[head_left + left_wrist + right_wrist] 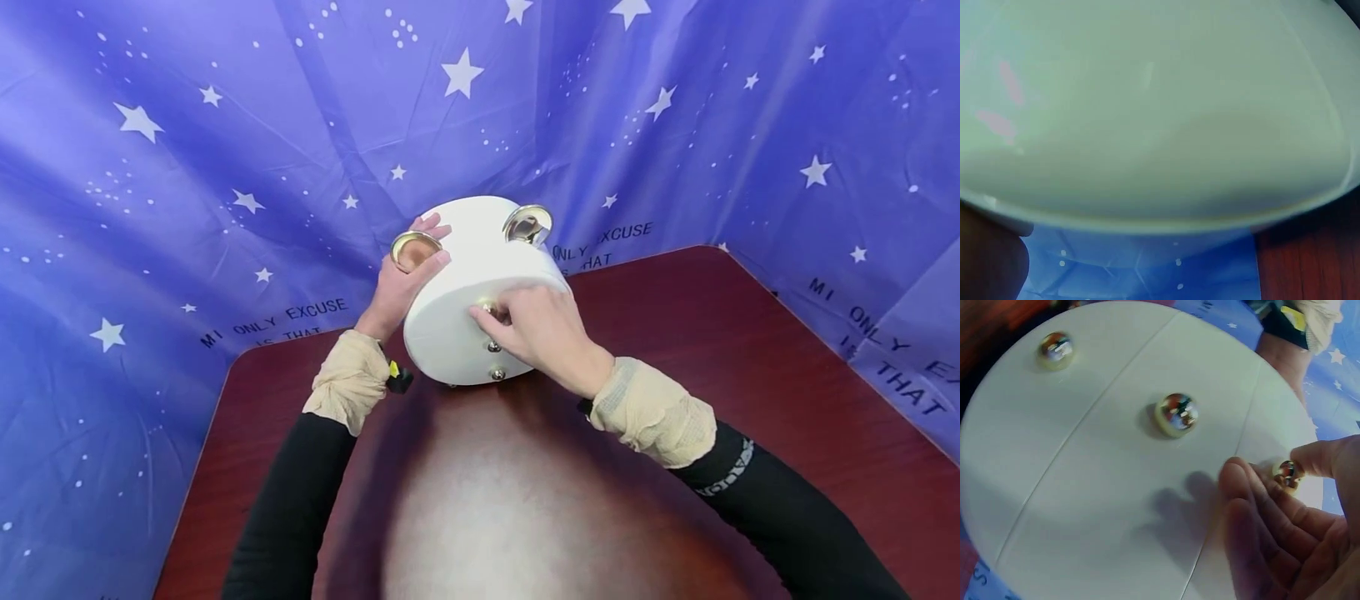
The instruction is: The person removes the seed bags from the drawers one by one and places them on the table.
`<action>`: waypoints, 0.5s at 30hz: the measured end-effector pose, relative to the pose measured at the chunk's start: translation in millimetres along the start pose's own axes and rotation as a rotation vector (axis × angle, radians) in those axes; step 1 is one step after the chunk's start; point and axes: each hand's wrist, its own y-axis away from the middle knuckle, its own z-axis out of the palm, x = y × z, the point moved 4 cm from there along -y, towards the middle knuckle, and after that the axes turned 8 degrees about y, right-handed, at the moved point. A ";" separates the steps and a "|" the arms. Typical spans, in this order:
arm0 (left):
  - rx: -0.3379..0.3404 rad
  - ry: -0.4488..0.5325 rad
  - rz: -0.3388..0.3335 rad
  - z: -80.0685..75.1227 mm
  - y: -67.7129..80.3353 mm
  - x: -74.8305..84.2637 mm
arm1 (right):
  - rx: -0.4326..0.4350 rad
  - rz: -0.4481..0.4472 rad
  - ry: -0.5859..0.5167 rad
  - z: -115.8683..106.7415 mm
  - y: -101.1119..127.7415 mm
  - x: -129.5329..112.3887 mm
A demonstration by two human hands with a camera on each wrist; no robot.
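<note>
You have the white alarm clock [480,292] tipped on its edge on the dark red table [750,350], back face toward you. Your left hand [401,287] steadies it from the side, fingers curled round the rim beside the left gold bell [415,248]. Your right hand [1285,519] pinches the top gold knob [1287,473] between thumb and forefinger; the middle knob [1177,414] and lower knob [1055,350] sit untouched. This looks like the knob-turning step, though the left wrist view shows too little to confirm the hold. Next, twist gently while the left hand resists.
</note>
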 end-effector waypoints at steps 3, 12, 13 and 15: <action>-0.003 0.033 0.013 1.4 1.8 -1.8 | -0.008 -0.002 -0.011 -0.1 -2.0 -2.6; -0.021 0.088 0.030 0.0 -3.6 -0.3 | -0.010 -0.010 -0.015 -3.9 -7.3 -6.8; -0.023 0.088 0.033 -0.1 -3.8 -0.9 | -0.010 -0.013 -0.014 -4.0 -6.3 -7.3; -0.027 0.087 0.033 0.3 -3.0 -3.4 | -0.010 -0.021 -0.016 -3.4 -2.8 -8.1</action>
